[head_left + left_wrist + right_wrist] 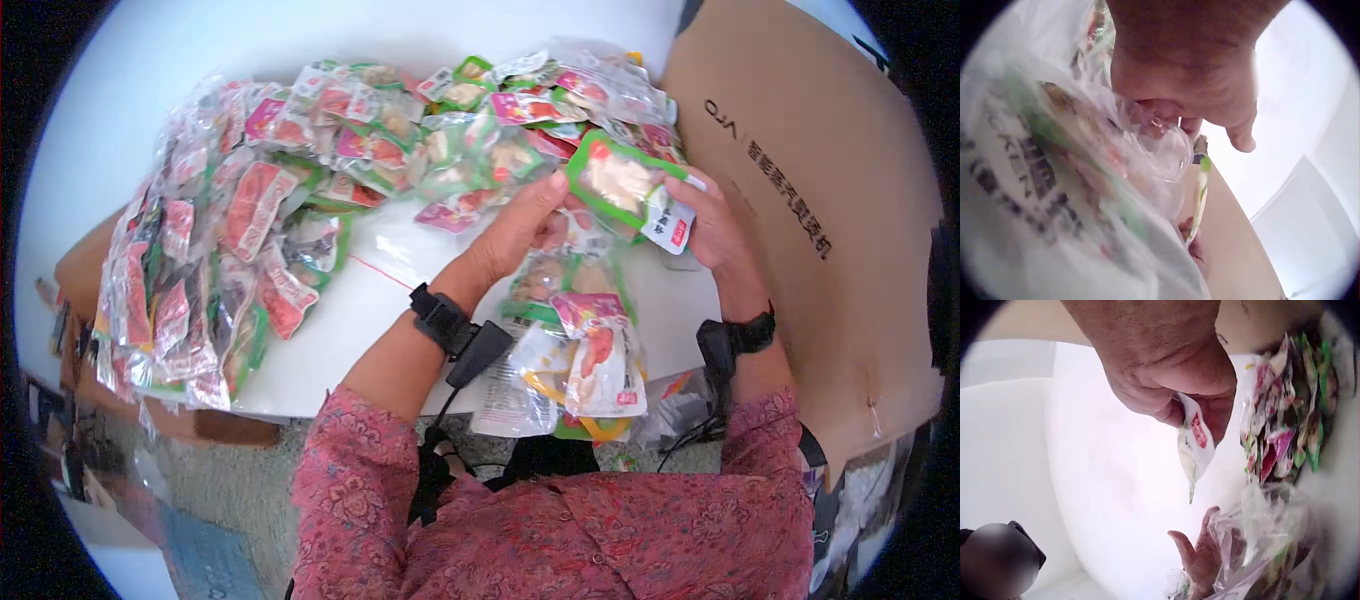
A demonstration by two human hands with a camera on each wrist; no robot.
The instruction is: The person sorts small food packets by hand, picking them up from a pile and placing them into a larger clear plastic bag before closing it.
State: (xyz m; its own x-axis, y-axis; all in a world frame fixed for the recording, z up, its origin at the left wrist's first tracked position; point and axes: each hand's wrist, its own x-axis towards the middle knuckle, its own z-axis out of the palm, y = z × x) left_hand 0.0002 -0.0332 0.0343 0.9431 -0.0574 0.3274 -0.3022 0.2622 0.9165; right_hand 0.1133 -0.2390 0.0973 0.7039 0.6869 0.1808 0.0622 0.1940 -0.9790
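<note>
My right hand (716,228) pinches a green-edged snack packet (618,184) by its white, red-labelled end. Pale food shows through the packet's clear front; in the right wrist view the packet (1197,440) hangs edge-on from the fingers. Just left of it, my left hand (518,228) grips the mouth of a clear plastic bag (1029,206) with curled fingers, thumb pointing out. Several packets lie inside this bag, among them a pink-and-white packet (600,345). The bag hangs below the hand toward the table's front edge.
Bagged snack packets (250,210) are heaped along the left and back of the white table (390,245). A large cardboard box (800,200) stands close on the right. Below the front edge is the floor (250,480).
</note>
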